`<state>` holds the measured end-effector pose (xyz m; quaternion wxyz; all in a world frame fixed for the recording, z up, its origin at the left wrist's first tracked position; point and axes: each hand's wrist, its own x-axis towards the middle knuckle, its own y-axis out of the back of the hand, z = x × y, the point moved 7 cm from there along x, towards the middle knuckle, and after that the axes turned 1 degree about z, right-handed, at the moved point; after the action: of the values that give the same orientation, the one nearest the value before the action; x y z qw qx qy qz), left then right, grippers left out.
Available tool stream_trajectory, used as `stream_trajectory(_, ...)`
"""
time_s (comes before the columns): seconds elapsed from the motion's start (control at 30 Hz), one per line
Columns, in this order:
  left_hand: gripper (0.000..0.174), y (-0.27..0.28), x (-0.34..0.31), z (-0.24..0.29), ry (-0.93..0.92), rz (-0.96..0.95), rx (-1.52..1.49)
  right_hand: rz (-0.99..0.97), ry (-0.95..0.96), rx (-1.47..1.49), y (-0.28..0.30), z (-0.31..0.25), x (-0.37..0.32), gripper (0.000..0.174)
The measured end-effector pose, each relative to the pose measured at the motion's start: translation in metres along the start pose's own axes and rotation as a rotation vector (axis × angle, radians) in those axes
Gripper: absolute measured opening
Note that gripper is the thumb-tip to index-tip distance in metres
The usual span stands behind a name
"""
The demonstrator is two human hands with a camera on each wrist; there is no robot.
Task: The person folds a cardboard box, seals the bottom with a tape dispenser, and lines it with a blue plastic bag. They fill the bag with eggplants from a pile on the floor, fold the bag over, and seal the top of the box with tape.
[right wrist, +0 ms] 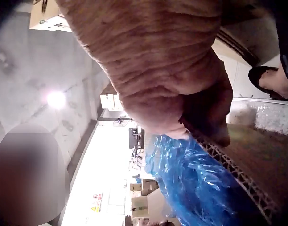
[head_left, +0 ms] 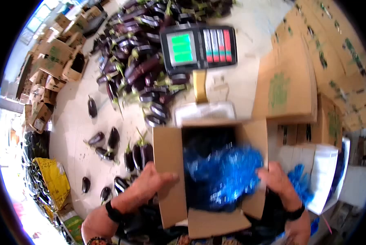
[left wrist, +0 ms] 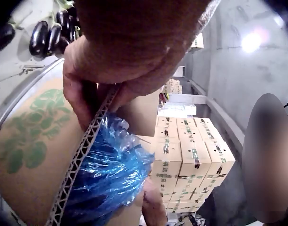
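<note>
In the head view an open cardboard box [head_left: 169, 163] stands before the person, with its flaps spread outward. A crumpled blue plastic bag [head_left: 228, 175] lines it and bulges up inside; the bottom of the box is dark. My left hand [head_left: 152, 179] grips the left flap, its thumb over the inner face. In the left wrist view the fingers go down the outside of the corrugated edge. At the opposite side my right hand [head_left: 276, 179] holds the right flap beside the blue plastic. The right wrist view shows that hand [right wrist: 167, 80] curled over the board's edge.
A scale display [head_left: 198, 49] stands on a post behind the box. Many eggplants [head_left: 144, 67] are heaped at the back left, with several loose ones nearer. Flattened cardboard [head_left: 287, 77] is stacked at the right, near more blue plastic [head_left: 299, 183]. Boxes [head_left: 54, 59] line the far left.
</note>
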<state>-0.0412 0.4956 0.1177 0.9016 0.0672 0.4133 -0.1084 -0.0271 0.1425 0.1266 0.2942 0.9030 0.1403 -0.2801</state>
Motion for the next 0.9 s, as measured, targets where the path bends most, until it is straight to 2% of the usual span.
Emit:
stream_trajectory(0.07, 0.019, 0.0, 0.002, -0.005, 0.055, -0.037, -0.049, 0.014, 0.016, -0.012, -0.003, 0.003, 0.003, 0.029)
stream_trajectory(0.1, 0.022, 0.003, 0.006, -0.008, -0.001, -0.014, -0.04, -0.079, 0.017, -0.057, -0.005, -0.005, 0.001, 0.034)
stream_trajectory(0.13, 0.025, 0.007, 0.009, -0.006, -0.075, 0.015, -0.026, -0.051, 0.076, -0.07, -0.004, -0.003, 0.001, 0.032)
stream_trajectory(0.17, 0.03, 0.015, 0.006, 0.004, -0.237, 0.105, 0.154, -0.023, 0.137, -0.082, -0.006, -0.006, 0.0, 0.031)
stream_trajectory(0.2, 0.037, 0.019, -0.001, 0.016, -0.399, 0.193, 0.334, 0.152, 0.188, -0.085, 0.005, -0.011, -0.006, 0.029)
stream_trajectory(0.27, 0.046, 0.019, -0.038, 0.06, -0.879, 0.603, 0.377, 0.503, 0.288, -0.102, 0.027, -0.051, -0.036, 0.026)
stream_trajectory(0.33, 0.053, 0.003, -0.075, 0.093, -1.124, 0.703, 0.54, 0.424, 0.187, -0.106, 0.021, -0.067, -0.056, 0.027)
stream_trajectory(0.37, 0.065, -0.011, -0.078, 0.09, -1.112, 0.525, 0.77, 0.386, 0.138, -0.108, 0.017, -0.069, -0.064, 0.027)
stream_trajectory(0.4, 0.065, -0.038, -0.079, 0.09, -1.225, 0.309, 0.693, 0.272, 0.23, -0.249, 0.002, -0.072, -0.068, 0.03)
stream_trajectory(0.43, 0.067, -0.061, -0.069, 0.076, -1.105, 0.085, 0.794, 0.157, 0.323, -0.39, -0.017, -0.068, -0.07, 0.033)
stream_trajectory(0.47, 0.069, -0.081, -0.066, 0.066, -1.116, 0.005, 0.889, 0.039, 0.416, -0.532, -0.038, -0.063, -0.071, 0.037)
stream_trajectory(0.5, 0.082, -0.097, -0.051, 0.048, -1.003, -0.081, 0.978, -0.014, 0.415, -0.54, -0.053, -0.052, -0.069, 0.042)
stream_trajectory(0.53, 0.077, -0.103, -0.042, 0.038, -1.012, -0.05, 0.947, -0.067, 0.415, -0.547, -0.067, -0.043, -0.067, 0.048)
stream_trajectory(0.57, 0.072, -0.107, -0.031, 0.028, -1.023, -0.021, 0.919, -0.109, 0.336, -0.544, -0.076, -0.037, -0.062, 0.055)
stream_trajectory(0.6, 0.066, -0.108, -0.022, 0.021, -1.033, 0.005, 0.892, -0.061, 0.365, -0.483, -0.077, -0.044, -0.061, 0.055)
stream_trajectory(0.67, 0.061, -0.113, 0.0, 0.005, -0.922, -0.129, 0.748, 0.028, 0.425, -0.362, -0.078, -0.056, -0.057, 0.057)
stream_trajectory(0.7, 0.058, -0.114, 0.007, 0.001, -0.866, -0.197, 0.68, 0.051, 0.456, -0.327, -0.085, -0.049, -0.044, 0.045)
stream_trajectory(0.8, 0.052, -0.117, 0.016, 0.008, -0.747, -0.239, 0.946, 0.125, 0.47, -0.498, -0.098, -0.05, 0.001, 0.028)
stream_trajectory(0.83, 0.062, -0.11, 0.016, 0.017, -0.805, -0.179, 0.978, 0.142, 0.51, -0.496, -0.102, -0.052, 0.012, 0.022)
stream_trajectory(0.9, 0.072, -0.102, -0.006, 0.056, -1.019, 0.122, 0.97, 0.169, 0.59, -0.49, -0.11, -0.059, 0.031, 0.014)
